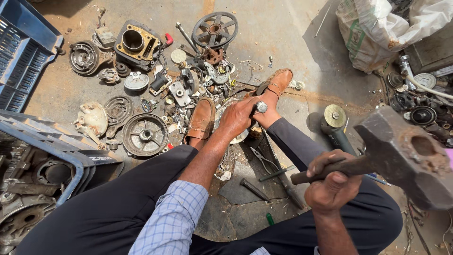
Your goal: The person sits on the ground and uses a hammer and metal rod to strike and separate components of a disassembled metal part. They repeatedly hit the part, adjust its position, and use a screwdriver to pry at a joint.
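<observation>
Mid-strike on the round-headed metal punch (260, 107), gripped upright by the left hand (237, 117) between the brown shoes (202, 120), right hand (331, 182) fisted around the raised sledgehammer (401, 153); probably calling next for a square blow onto the punch head, clear of knuckles.

Left hand (237, 118) seemingly gripping, right hand (330, 182) fisted, raised
</observation>
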Demonstrator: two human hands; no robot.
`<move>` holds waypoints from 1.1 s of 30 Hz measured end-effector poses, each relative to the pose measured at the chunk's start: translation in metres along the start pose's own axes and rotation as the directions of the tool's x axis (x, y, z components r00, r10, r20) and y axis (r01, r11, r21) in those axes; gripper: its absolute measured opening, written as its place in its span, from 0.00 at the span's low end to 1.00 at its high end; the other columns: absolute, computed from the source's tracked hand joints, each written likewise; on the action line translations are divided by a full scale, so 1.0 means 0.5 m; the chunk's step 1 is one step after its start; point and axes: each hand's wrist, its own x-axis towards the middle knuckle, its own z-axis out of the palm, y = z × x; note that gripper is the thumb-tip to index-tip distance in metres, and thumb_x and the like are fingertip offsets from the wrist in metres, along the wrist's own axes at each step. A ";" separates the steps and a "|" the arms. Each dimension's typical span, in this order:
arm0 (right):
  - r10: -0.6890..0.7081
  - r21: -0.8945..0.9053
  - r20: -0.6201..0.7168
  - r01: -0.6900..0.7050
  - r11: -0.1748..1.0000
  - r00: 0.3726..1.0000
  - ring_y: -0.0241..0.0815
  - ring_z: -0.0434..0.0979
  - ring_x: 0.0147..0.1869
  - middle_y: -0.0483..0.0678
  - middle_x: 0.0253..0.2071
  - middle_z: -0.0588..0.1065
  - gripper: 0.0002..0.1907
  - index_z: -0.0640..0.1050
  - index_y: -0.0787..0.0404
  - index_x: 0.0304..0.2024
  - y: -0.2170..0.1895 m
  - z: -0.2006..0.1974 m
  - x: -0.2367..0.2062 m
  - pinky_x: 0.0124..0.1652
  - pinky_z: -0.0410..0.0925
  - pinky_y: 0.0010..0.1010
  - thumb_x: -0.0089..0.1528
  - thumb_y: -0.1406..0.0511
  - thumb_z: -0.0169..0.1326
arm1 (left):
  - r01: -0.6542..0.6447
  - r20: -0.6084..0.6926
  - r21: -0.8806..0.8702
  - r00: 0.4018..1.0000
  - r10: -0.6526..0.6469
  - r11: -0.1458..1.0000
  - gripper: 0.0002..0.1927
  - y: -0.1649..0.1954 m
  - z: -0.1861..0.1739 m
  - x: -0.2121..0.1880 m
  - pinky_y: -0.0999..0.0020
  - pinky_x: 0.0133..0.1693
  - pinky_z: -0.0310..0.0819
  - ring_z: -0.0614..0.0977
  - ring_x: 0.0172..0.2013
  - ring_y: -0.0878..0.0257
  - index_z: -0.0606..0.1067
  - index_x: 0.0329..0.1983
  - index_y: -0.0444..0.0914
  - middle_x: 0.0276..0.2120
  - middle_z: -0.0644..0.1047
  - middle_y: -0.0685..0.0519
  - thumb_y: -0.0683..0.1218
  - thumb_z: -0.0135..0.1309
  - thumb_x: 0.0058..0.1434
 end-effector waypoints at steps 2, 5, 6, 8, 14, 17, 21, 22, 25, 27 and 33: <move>0.167 -0.310 0.104 -0.128 0.942 0.980 0.40 0.68 0.22 0.51 0.25 0.67 0.23 0.66 0.65 0.44 0.051 0.057 -0.013 0.25 0.63 0.30 0.74 0.50 0.43 | 0.025 0.003 -0.034 1.000 -0.025 0.999 0.31 -0.007 0.003 -0.018 0.46 0.41 0.76 0.82 0.42 0.40 0.72 0.61 0.44 0.48 0.81 0.45 0.31 0.50 0.53; 0.527 -0.621 0.168 -0.326 0.713 0.833 0.45 0.71 0.22 0.52 0.19 0.69 0.21 0.70 0.65 0.35 0.094 0.114 -0.037 0.25 0.64 0.36 0.72 0.54 0.43 | 0.082 0.025 -0.088 0.996 -0.081 0.993 0.28 -0.006 -0.014 -0.051 0.48 0.42 0.77 0.83 0.42 0.43 0.72 0.62 0.44 0.47 0.81 0.44 0.35 0.52 0.57; 0.348 -0.548 0.216 -0.182 0.816 0.912 0.45 0.72 0.25 0.53 0.22 0.70 0.22 0.70 0.66 0.37 0.096 0.120 -0.042 0.28 0.64 0.37 0.74 0.54 0.41 | 0.139 0.049 -0.071 0.990 -0.136 0.988 0.27 -0.007 -0.025 -0.064 0.48 0.42 0.77 0.83 0.42 0.44 0.72 0.62 0.44 0.47 0.81 0.44 0.37 0.53 0.58; -0.039 -0.404 0.295 0.161 0.901 0.955 0.46 0.74 0.32 0.55 0.27 0.72 0.24 0.70 0.69 0.42 0.082 0.099 -0.045 0.33 0.64 0.40 0.78 0.55 0.37 | 0.273 0.056 -0.050 0.961 -0.270 0.961 0.26 -0.014 -0.049 -0.066 0.49 0.43 0.77 0.84 0.41 0.46 0.71 0.63 0.43 0.46 0.81 0.44 0.39 0.54 0.60; 0.589 -0.372 0.236 -0.488 0.790 0.773 0.35 0.69 0.20 0.46 0.18 0.69 0.22 0.70 0.62 0.34 0.070 0.022 -0.050 0.23 0.63 0.29 0.72 0.52 0.41 | 0.466 -0.029 -0.064 0.883 -0.469 0.882 0.23 -0.072 -0.102 0.020 0.53 0.45 0.78 0.86 0.42 0.51 0.72 0.63 0.41 0.43 0.83 0.43 0.46 0.58 0.65; 0.705 -0.297 0.221 -0.642 0.706 0.673 0.34 0.69 0.19 0.43 0.19 0.69 0.23 0.69 0.61 0.33 0.098 0.021 -0.096 0.21 0.64 0.28 0.71 0.50 0.41 | 0.211 -0.215 -0.155 0.946 -0.241 0.965 0.22 -0.070 -0.100 0.025 0.55 0.45 0.79 0.87 0.42 0.49 0.75 0.59 0.36 0.40 0.84 0.43 0.47 0.60 0.63; 0.915 -0.194 0.270 -0.914 0.357 0.301 0.32 0.65 0.18 0.40 0.19 0.67 0.19 0.70 0.60 0.35 0.134 0.019 -0.169 0.19 0.61 0.26 0.67 0.52 0.51 | 0.208 -0.253 -0.121 0.939 -0.232 0.971 0.24 -0.041 -0.091 0.008 0.54 0.42 0.77 0.86 0.40 0.46 0.74 0.58 0.34 0.38 0.83 0.41 0.51 0.61 0.64; 0.941 -0.218 0.273 -0.940 0.263 0.200 0.32 0.64 0.18 0.40 0.19 0.67 0.17 0.71 0.61 0.35 0.144 0.021 -0.183 0.19 0.60 0.26 0.65 0.54 0.56 | 0.181 -0.265 -0.109 0.942 -0.204 0.977 0.25 -0.034 -0.090 0.009 0.53 0.42 0.77 0.85 0.41 0.45 0.73 0.59 0.33 0.38 0.82 0.40 0.51 0.62 0.64; 0.948 -0.013 0.315 -0.999 -0.042 -0.044 0.31 0.64 0.17 0.40 0.19 0.66 0.18 0.70 0.60 0.34 0.167 0.029 -0.232 0.17 0.60 0.25 0.62 0.56 0.63 | 0.130 -0.259 -0.104 0.954 -0.153 0.986 0.26 -0.017 -0.088 0.024 0.53 0.43 0.77 0.85 0.41 0.46 0.72 0.59 0.32 0.38 0.81 0.40 0.52 0.61 0.64; 0.940 0.125 0.312 -0.975 -0.185 -0.138 0.32 0.64 0.17 0.40 0.19 0.66 0.19 0.68 0.58 0.34 0.187 0.047 -0.261 0.17 0.61 0.26 0.61 0.56 0.63 | 0.146 -0.195 -0.133 0.966 -0.171 0.980 0.24 -0.011 -0.086 0.037 0.54 0.43 0.76 0.85 0.40 0.47 0.74 0.57 0.33 0.38 0.82 0.41 0.52 0.60 0.65; 0.995 0.116 0.034 -0.988 -0.098 -0.094 0.39 0.68 0.18 0.46 0.20 0.70 0.19 0.72 0.65 0.36 0.236 0.086 -0.307 0.19 0.64 0.31 0.61 0.57 0.64 | 0.212 -0.174 -0.308 0.946 -0.274 0.928 0.19 -0.015 -0.061 0.028 0.58 0.46 0.77 0.85 0.40 0.54 0.76 0.52 0.35 0.37 0.83 0.46 0.54 0.59 0.68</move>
